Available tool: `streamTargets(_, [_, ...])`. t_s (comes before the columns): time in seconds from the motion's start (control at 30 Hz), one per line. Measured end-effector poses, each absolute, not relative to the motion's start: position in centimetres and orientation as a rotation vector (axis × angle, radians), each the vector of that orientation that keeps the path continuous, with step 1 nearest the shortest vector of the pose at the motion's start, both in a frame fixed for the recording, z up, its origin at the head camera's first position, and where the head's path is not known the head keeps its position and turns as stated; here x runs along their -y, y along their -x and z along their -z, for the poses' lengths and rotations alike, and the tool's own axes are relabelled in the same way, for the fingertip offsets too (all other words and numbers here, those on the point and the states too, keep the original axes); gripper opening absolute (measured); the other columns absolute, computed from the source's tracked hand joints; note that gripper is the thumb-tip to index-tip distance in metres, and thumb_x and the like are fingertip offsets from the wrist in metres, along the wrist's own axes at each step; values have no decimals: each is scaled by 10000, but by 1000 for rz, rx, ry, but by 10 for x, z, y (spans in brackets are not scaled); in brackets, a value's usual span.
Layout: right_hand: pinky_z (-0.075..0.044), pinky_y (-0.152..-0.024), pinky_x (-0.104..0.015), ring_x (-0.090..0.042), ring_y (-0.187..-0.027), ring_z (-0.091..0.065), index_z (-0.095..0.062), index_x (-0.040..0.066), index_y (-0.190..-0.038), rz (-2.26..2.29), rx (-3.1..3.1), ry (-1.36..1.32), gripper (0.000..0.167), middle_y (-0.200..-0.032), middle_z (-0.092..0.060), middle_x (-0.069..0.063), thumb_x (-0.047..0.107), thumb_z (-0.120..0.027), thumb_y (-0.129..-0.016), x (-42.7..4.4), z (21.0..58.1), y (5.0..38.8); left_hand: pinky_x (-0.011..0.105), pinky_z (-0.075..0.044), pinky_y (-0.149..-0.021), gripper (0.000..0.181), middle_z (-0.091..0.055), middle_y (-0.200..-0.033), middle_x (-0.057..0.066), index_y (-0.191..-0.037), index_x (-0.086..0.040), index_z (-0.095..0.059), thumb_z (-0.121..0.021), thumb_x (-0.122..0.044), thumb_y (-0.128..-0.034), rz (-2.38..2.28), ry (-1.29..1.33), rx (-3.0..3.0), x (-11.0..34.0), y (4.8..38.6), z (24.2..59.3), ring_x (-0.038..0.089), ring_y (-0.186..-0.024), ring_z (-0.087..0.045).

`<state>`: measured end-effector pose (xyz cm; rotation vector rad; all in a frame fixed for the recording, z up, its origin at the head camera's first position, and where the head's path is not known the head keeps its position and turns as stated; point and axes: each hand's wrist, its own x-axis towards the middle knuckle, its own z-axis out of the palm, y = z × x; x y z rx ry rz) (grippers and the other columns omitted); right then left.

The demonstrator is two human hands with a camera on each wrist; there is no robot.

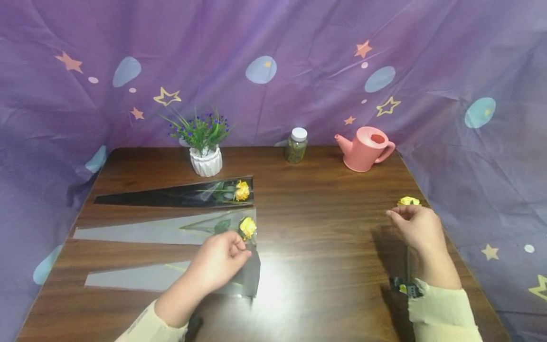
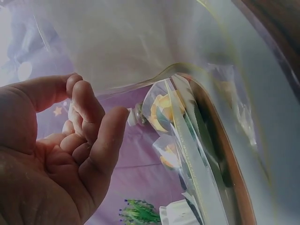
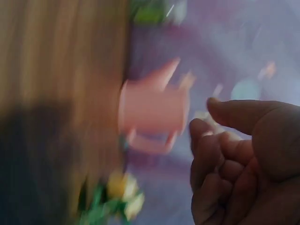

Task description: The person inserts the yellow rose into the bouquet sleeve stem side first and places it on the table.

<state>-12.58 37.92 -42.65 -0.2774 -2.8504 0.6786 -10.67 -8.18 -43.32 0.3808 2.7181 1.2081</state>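
My left hand (image 1: 220, 261) is over the right end of the nearest clear flower sleeve (image 1: 128, 276). In the left wrist view its thumb and index finger meet at the corner of the raised film (image 2: 126, 47), pinching it. At the table's right side, my right hand (image 1: 420, 228) hovers with loosely curled fingers and a small gap between thumb and index finger. Nothing shows between them. Beyond it is a yellow rose (image 1: 409, 201), mostly hidden in the head view; its blurred head and green leaves appear low in the right wrist view.
Two sleeves, one black-backed (image 1: 171, 195) and one grey-backed (image 1: 141, 233), each contain a yellow rose and lie behind the nearest sleeve. Along the back edge stand a white potted plant (image 1: 206, 162), a white-capped jar (image 1: 296, 149) and a pink watering can (image 1: 361, 151). A purple curtain surrounds the wooden table.
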Motion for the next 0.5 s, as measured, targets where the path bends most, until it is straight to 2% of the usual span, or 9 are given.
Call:
streamTargets(0.07, [-508, -633, -452, -340, -736, -690, -777, -47, -1010, -613, 2911, 363, 374, -872, -767, -182, 323, -736, -983, -402, 433, 122, 349, -520, -645, 156, -631, -707, -97, -847, -155, -656, -804, -144, -895, -1224, -378, -2715, 83, 106, 434, 73, -633, -565])
streamTargets(0.2, [-519, -659, -533, -514, -869, -688, -773, -49, -1018, -530, 3034, 466, 405, -962, -755, -263, 351, -743, -961, -435, 443, 118, 356, -526, -662, 131, -620, -708, -94, -837, -162, -668, -780, -114, -881, -1231, -384, -2722, 83, 105, 435, 81, -652, -566])
streamTargets(0.27, [-522, -655, -544, -526, -861, -675, -771, -45, -1007, -516, 3123, 501, 428, -964, -741, -285, 380, -728, -970, -447, 448, 119, 362, -531, -677, 122, -617, -710, -93, -834, -164, -671, -769, -105, -875, -1230, -387, -2722, 84, 105, 435, 85, -665, -569])
streamTargets(0.4, [-532, -747, -645, -620, -958, -626, -749, -55, -961, -490, 3254, 583, 522, -1055, -675, -391, 464, -698, -971, -459, 456, 120, 363, -530, -684, 116, -611, -706, -98, -833, -166, -673, -758, -97, -871, -1234, -396, -2722, 84, 106, 435, 83, -666, -568])
streamTargets(0.5, [-522, -797, -696, -672, -1020, -581, -690, -135, -1004, -469, 3288, 689, 672, -1146, -586, -484, 534, -709, -938, -462, 460, 119, 361, -534, -688, 114, -615, -705, -101, -837, -164, -673, -752, -92, -876, -1237, -398, -2718, 85, 106, 436, 78, -664, -571])
